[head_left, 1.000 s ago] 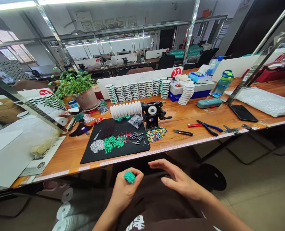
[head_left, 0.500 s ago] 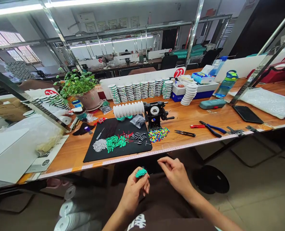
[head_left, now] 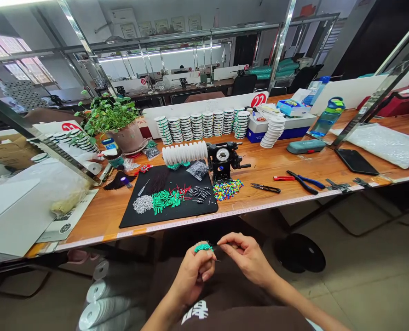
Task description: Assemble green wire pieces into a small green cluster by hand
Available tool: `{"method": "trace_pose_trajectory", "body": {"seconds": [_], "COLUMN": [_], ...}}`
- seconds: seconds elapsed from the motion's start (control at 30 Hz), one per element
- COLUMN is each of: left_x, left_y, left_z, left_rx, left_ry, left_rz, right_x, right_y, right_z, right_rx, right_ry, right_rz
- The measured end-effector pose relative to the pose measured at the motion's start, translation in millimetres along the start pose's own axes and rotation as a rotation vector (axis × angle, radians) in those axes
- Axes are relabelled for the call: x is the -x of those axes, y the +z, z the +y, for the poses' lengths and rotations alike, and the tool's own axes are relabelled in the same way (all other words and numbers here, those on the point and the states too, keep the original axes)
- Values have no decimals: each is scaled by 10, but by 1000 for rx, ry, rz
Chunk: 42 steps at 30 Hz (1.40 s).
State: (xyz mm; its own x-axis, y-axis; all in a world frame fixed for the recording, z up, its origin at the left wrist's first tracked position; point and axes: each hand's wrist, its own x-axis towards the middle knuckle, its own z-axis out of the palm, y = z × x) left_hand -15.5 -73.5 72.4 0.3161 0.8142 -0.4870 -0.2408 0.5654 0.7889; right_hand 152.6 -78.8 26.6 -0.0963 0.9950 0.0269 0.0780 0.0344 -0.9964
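beyond both hands, black mat (head_left: 190, 211), colored beads (head_left: 227, 190), scissors (head_left: 265, 187), pliers (head_left: 304, 181)

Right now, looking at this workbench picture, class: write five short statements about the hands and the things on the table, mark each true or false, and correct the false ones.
1. The left hand holds a small green beaded piece. True.
2. The right hand rests on the wooden table. False: it is below the table edge, over the lap, fingertips pinched close to the green piece.
3. The loose green tubes lie on the black mat. True.
4. The blue-handled pliers lie on the black mat. False: they lie on bare wood, to the right of it.
5. The potted plant stands at the right end of the table. False: it stands at the left, behind the mat.
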Motion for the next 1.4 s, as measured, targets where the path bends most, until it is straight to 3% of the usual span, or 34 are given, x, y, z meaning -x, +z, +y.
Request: {"method": "trace_pose_trajectory", "body": {"seconds": [0.2, 0.5, 0.67, 0.77, 1.0, 1.1, 1.27, 1.4], "left_x": [-4, -23, -48, -59, -21, -36, -96, -183], "left_y": [-6, 45, 87, 88, 43, 40, 35, -91], "left_z": [5, -8, -27, -31, -14, -15, -84, -162], "left_rx": [161, 51, -48, -84, 35, 56, -170, -468], "left_ry": [-109, -105, -63, -20, -57, -81, 20, 207], "left_rz": [-58, 13, 61, 84, -1, -40, -19, 114], "right_x": [13, 21, 29, 16, -1, -9, -85, -199], "right_y": [-8, 37, 90, 97, 20, 6, 42, 76], "right_z": [10, -43, -87, -61, 136, 150, 68, 6], "right_rx": [64, -84, -427, -553, -62, -72, -320, -462], "right_ry": [-48, -77, 96, 120, -11, -20, 96, 215], "right_rz": [11, -46, -106, -6, 115, 87, 57, 23]}}
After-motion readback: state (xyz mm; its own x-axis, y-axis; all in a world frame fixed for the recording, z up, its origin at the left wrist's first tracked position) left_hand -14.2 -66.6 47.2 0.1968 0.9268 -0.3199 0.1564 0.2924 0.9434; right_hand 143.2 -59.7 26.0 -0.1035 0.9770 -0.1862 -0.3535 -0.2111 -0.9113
